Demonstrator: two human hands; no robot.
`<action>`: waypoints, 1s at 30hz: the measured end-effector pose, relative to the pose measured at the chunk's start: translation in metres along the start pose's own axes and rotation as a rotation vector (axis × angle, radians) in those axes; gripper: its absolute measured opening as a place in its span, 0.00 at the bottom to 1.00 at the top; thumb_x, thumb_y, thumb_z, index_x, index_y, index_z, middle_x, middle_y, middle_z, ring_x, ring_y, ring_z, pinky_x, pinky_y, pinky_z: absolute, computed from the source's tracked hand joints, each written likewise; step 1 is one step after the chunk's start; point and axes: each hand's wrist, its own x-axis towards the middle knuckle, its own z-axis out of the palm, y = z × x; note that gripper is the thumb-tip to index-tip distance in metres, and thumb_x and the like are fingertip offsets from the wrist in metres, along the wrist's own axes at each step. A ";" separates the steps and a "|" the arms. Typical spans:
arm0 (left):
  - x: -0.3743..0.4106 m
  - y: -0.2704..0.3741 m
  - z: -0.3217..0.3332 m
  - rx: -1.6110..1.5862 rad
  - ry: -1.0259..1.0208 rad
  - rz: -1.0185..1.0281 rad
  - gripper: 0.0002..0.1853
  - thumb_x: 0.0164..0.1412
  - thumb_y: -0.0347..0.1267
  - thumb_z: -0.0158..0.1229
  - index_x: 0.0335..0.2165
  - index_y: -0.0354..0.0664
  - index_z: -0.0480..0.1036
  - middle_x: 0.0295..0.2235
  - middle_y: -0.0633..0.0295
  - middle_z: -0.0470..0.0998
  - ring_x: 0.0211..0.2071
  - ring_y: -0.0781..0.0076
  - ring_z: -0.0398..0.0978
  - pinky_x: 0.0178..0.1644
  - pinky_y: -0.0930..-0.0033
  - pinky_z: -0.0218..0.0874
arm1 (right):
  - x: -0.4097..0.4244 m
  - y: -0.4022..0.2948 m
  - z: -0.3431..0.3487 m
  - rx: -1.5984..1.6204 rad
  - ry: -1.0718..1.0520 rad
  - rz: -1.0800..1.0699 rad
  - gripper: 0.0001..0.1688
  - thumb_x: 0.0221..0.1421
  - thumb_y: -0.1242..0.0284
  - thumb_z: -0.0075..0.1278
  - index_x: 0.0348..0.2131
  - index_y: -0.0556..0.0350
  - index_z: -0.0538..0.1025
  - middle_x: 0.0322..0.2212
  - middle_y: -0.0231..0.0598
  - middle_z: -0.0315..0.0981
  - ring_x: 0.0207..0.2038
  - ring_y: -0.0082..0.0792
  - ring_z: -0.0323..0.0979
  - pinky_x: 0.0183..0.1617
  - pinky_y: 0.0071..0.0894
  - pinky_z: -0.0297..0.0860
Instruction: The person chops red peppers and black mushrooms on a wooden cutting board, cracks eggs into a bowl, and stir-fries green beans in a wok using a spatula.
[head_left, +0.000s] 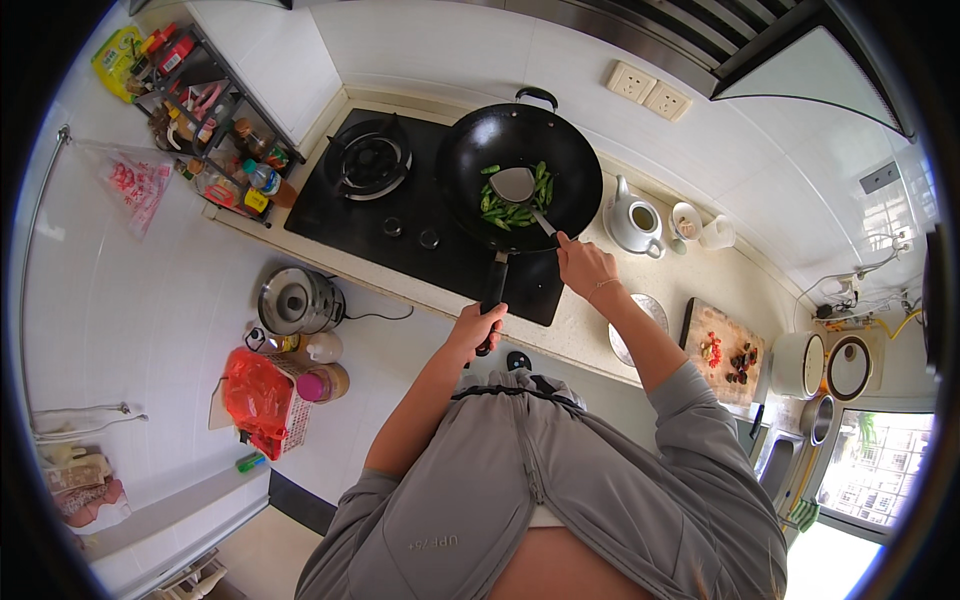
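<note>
A black wok (574, 142) sits over the right side of a black gas hob (352, 225). Cut green peppers (517, 216) lie in its bottom. My left hand (480, 328) is closed around the wok's long black handle (495, 285). My right hand (586, 266) grips the handle of a metal spatula (513, 184), whose broad blade rests on the peppers inside the wok. The spatula's grip is mostly hidden by my right fingers.
Right of the hob stand a white teapot (631, 219), a small bowl (685, 220) and a plate (651, 307), partly behind my forearm. Further right, a wooden cutting board (712, 315) holds chopped red pieces. A rack of bottles (232, 105) stands left of the bare burner (370, 159).
</note>
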 end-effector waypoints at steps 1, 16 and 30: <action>0.000 0.000 -0.001 0.004 -0.008 0.001 0.14 0.61 0.38 0.59 0.27 0.44 0.65 0.20 0.69 0.68 0.14 0.81 0.64 0.16 0.74 0.58 | 0.000 -0.001 -0.001 -0.001 -0.005 0.001 0.20 0.62 0.65 0.38 0.51 0.46 0.70 0.26 0.44 0.78 0.30 0.49 0.77 0.34 0.49 0.73; 0.001 -0.001 -0.002 0.008 -0.021 -0.001 0.15 0.60 0.40 0.60 0.26 0.44 0.65 0.20 0.68 0.68 0.15 0.80 0.65 0.17 0.72 0.59 | -0.002 -0.003 0.000 -0.057 -0.021 -0.008 0.21 0.64 0.64 0.36 0.52 0.48 0.72 0.26 0.44 0.78 0.29 0.48 0.78 0.33 0.47 0.73; 0.000 -0.001 0.000 0.019 -0.007 0.030 0.14 0.61 0.38 0.58 0.26 0.42 0.66 0.19 0.68 0.68 0.14 0.81 0.65 0.15 0.72 0.57 | 0.040 -0.007 -0.049 0.518 0.163 0.148 0.20 0.57 0.64 0.51 0.48 0.48 0.76 0.36 0.54 0.77 0.41 0.54 0.74 0.46 0.41 0.69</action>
